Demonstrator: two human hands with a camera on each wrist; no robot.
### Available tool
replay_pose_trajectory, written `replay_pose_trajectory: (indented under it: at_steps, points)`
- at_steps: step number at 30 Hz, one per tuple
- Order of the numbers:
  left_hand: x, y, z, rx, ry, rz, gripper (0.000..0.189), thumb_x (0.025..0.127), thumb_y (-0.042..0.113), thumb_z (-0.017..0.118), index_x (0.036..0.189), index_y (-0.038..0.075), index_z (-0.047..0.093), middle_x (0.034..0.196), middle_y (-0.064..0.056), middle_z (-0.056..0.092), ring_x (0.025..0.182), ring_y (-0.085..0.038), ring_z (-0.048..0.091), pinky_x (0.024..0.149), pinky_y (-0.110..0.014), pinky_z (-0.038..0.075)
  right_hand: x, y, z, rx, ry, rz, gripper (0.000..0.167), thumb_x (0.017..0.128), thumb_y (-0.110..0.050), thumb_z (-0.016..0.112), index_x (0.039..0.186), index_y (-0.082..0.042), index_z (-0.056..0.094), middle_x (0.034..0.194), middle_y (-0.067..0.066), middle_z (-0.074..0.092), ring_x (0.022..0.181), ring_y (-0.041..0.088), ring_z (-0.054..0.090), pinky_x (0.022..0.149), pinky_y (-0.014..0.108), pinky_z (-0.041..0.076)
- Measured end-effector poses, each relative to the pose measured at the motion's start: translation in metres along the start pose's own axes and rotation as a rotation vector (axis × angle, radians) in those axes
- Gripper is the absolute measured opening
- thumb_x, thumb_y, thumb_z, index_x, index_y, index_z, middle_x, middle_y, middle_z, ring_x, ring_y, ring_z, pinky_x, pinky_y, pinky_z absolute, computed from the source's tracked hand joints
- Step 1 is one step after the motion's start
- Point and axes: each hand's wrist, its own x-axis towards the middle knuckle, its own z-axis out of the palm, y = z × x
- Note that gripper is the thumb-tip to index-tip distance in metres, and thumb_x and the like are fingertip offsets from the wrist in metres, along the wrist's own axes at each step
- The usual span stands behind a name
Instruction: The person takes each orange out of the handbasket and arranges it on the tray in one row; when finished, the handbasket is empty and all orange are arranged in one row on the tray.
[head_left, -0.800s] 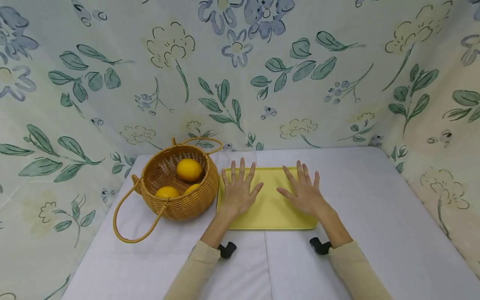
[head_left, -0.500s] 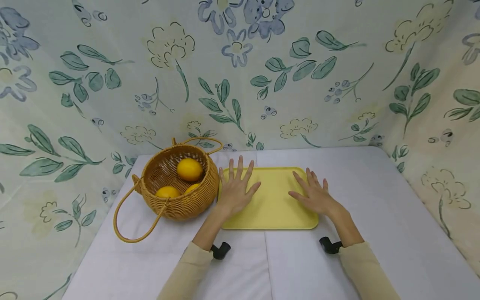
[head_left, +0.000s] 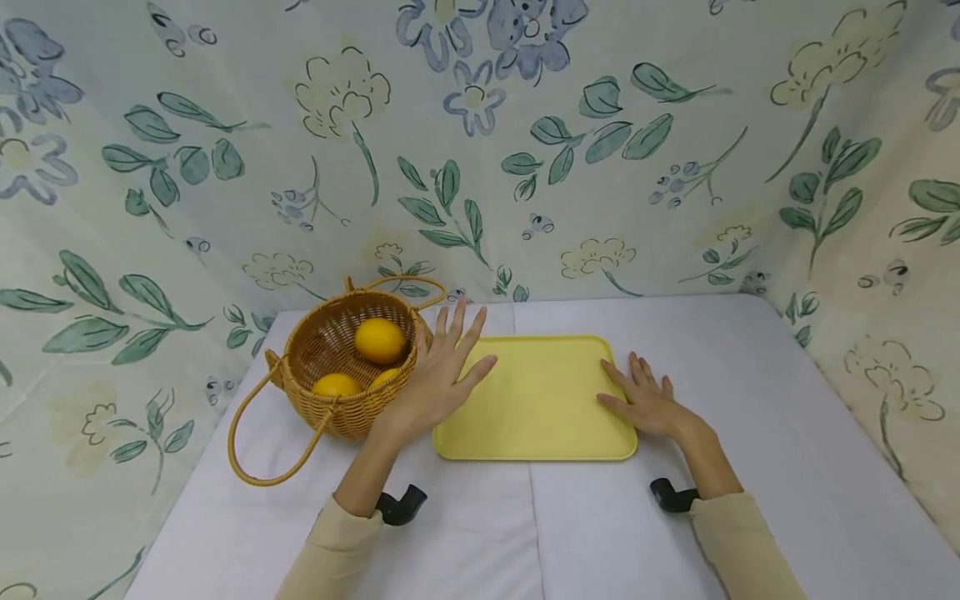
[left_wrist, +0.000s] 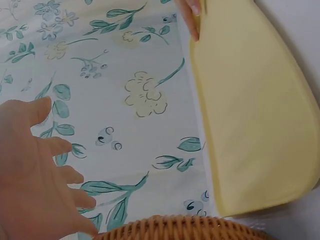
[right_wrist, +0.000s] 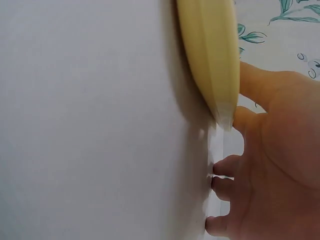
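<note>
A yellow rectangular tray (head_left: 536,400) lies flat on the white-covered table. My left hand (head_left: 435,379), fingers spread and holding nothing, overlaps the right side of the wicker basket (head_left: 360,417) and the tray's left edge in the head view. In the left wrist view the left hand (left_wrist: 40,175) shows with its fingers extended near the basket rim (left_wrist: 175,230). At the tray's right edge is my right hand (head_left: 652,404), its thumb and index finger over the rim and the other fingers reaching to the tablecloth. The right wrist view shows this hand (right_wrist: 280,145) beside the tray's side (right_wrist: 215,60).
Inside the basket sit several yellow lemon-like fruits, one (head_left: 379,340) at the back and another (head_left: 336,385) at the front. A basket handle (head_left: 240,442) droops onto the table at left. A floral cloth (head_left: 480,208) hangs behind the table (head_left: 720,358).
My left hand has moved left from over the tray toward the basket. My right hand has moved right to the tray's right edge. The basket and tray look unmoved.
</note>
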Motion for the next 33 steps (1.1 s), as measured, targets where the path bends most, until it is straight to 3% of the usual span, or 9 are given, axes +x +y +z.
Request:
replay_pose_trajectory:
  at_steps: [6,11,15,20,26,33]
  points:
    - [-0.013,-0.006,-0.037,-0.134,-0.009,0.002,0.068,0.110,0.054,0.034,0.167,0.034,0.002,0.174,0.004,-0.014,0.162,-0.024,-0.016,0.125,-0.064,-0.018,0.000,0.003,0.002,-0.026,0.008,-0.022,0.073,0.108,-0.047,0.046,0.164,-0.006,0.023,0.165,0.040,-0.009,0.153,0.060,-0.008,0.116,0.080,-0.011]
    - [-0.018,-0.022,-0.070,-0.265,-0.025,-0.011,0.065,0.112,0.049,0.034,0.167,0.030,0.006,0.174,0.007,-0.010,0.162,-0.022,-0.014,0.124,-0.067,-0.016,-0.001,0.006,0.002,-0.019,0.014,-0.036,0.070,0.108,-0.045,0.047,0.164,-0.008,0.025,0.166,0.039,-0.009,0.154,0.059,-0.008,0.116,0.079,-0.013]
    - [-0.020,-0.040,-0.096,-0.346,-0.042,-0.069,0.062,0.112,0.048,0.036,0.167,0.032,0.013,0.175,0.009,-0.003,0.163,-0.023,-0.005,0.129,-0.064,-0.002,0.000,0.008,0.002,-0.013,0.021,-0.047,0.069,0.108,-0.045,0.048,0.163,-0.010,0.027,0.166,0.039,-0.008,0.154,0.059,-0.008,0.117,0.079,-0.013]
    - [-0.019,-0.058,-0.127,-0.408,-0.049,-0.154,0.060,0.110,0.052,0.038,0.165,0.032,0.026,0.175,0.003,0.016,0.163,-0.027,0.009,0.129,-0.065,0.012,0.000,0.011,0.003,-0.021,0.026,-0.046,0.068,0.108,-0.045,0.048,0.163,-0.010,0.028,0.166,0.039,-0.008,0.154,0.059,-0.008,0.117,0.079,-0.012]
    - [-0.008,-0.078,-0.155,-0.415,-0.060,-0.176,0.053,0.109,0.046,0.045,0.157,0.023,0.045,0.166,-0.006,0.039,0.156,-0.034,0.030,0.124,-0.068,0.023,0.000,0.013,0.004,-0.026,0.034,-0.047,0.068,0.108,-0.044,0.050,0.163,-0.010,0.029,0.166,0.039,-0.006,0.154,0.060,-0.006,0.117,0.079,-0.011]
    - [0.011,-0.107,-0.175,-0.400,-0.096,-0.194,0.043,0.104,0.037,0.062,0.142,0.018,0.061,0.149,-0.006,0.059,0.143,-0.028,0.047,0.123,-0.065,0.028,0.001,0.011,0.004,-0.012,0.030,-0.054,0.068,0.107,-0.045,0.051,0.163,-0.010,0.029,0.166,0.039,-0.007,0.154,0.059,-0.007,0.117,0.079,-0.012]
